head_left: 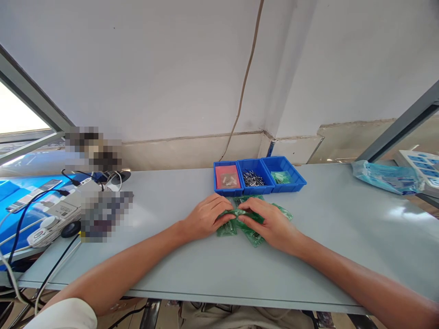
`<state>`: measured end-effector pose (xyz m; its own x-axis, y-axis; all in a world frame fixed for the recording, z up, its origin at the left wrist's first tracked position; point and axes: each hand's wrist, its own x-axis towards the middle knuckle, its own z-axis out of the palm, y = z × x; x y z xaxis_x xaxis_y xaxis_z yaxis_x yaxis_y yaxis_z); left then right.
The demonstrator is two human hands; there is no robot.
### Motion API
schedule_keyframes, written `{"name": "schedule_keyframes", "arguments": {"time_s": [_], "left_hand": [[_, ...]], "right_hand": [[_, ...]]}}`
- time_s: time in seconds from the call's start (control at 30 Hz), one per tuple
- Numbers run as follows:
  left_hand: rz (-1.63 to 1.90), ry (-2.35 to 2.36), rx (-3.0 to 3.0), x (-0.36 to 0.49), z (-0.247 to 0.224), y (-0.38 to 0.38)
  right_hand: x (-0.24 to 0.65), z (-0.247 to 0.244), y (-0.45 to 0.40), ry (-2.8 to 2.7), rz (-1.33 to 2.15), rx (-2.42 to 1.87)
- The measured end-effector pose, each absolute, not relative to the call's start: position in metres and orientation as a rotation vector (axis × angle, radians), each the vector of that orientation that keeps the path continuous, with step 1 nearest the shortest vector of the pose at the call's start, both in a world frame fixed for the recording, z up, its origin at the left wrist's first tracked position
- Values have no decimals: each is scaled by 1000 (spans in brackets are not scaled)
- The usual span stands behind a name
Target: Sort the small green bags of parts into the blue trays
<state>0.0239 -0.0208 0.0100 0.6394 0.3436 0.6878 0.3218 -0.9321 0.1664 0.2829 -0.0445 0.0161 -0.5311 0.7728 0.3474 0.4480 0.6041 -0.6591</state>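
Between my two hands is a small green plastic bag [236, 212], pinched from both sides above the table. My left hand [208, 216] grips its left end, thumb below and fingers on top. My right hand [270, 224] has thumb and fingers closed on its right end. More green plastic bags [255, 238] with small dark pieces inside lie beneath and around my hands, partly covered by them. Just behind stand three blue bins: one with a red packet [227, 177], one with loose metal pins or screws [253, 178], one with a green bag [281, 177].
Power strips [63, 208] with plugs and cables lie on the table's left end, beside a phone [34, 194]. A blue plastic packet [387, 178] lies at the far right near a white tray [423, 169]. The wall rises behind the grey table [185, 274].
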Motion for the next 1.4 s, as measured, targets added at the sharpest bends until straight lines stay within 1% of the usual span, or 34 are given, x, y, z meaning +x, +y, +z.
{"name": "schedule_keyframes", "arguments": {"time_s": [0.27, 0.63, 1.03, 1.4], "left_hand": [[1145, 632, 2843, 24, 10, -23], [1142, 600, 2829, 24, 10, -23], [1154, 616, 2823, 24, 9, -23], [1198, 703, 2771, 21, 6, -22]], "right_hand": [[282, 16, -44, -2191, 643, -1048], [284, 17, -46, -2200, 636, -1056], [281, 24, -47, -2125, 736, -1109], [284, 17, -43, -2000, 781, -1099]]}}
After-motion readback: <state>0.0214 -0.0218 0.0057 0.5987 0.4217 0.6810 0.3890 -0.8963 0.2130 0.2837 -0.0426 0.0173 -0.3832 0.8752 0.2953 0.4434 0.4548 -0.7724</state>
